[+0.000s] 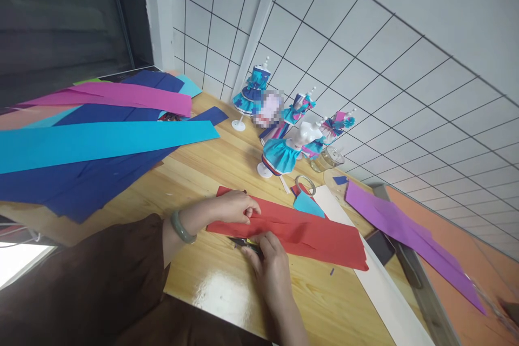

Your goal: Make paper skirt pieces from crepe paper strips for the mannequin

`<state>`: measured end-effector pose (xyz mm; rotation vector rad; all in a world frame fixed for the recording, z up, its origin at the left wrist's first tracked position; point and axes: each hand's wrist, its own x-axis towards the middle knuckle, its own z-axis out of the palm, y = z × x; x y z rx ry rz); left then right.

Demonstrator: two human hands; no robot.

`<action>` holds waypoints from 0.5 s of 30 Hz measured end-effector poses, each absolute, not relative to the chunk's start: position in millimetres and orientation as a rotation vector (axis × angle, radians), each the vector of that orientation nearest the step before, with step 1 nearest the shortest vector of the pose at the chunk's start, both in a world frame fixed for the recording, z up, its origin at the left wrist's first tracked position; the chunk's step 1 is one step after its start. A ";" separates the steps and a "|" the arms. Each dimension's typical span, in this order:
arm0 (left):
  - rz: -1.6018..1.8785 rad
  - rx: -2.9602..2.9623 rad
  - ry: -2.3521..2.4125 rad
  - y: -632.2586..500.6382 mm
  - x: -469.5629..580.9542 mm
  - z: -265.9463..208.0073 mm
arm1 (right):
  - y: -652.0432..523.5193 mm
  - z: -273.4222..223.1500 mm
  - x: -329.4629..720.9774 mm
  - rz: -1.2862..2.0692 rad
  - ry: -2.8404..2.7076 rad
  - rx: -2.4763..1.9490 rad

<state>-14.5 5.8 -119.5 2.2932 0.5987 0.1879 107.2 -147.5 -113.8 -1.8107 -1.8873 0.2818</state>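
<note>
A long red crepe paper strip [316, 232], with a few creases in it, lies across the wooden table in front of me. My left hand [237, 206], below a green bangle [182, 227], rests on its left part with fingers curled and pressed together at the paper. At the paper's near edge, my right hand [270, 259] is closed around scissors [245, 243] with black and yellow handles. Their dark tips point left, beside the red edge; the grip is partly hidden by my fingers.
Blue, pink and turquoise paper [101, 140] is piled at the left. Small mannequins in paper dresses [281, 155] stand at the back, near a glass jar [327, 159] and a tape roll [305, 185]. A purple strip [413, 238] and white sheet [389, 292] lie right.
</note>
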 end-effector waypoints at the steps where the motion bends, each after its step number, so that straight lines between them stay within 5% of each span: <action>1: 0.187 2.294 0.598 5.7 -14.7 -119.1 | -147.2 -113.9 106.9 0.281 -1.886 -1.809; 15: 0.193 2.306 0.600 7.0 -13.8 -123.0 | -146.7 -115.9 103.6 0.295 -1.886 -1.789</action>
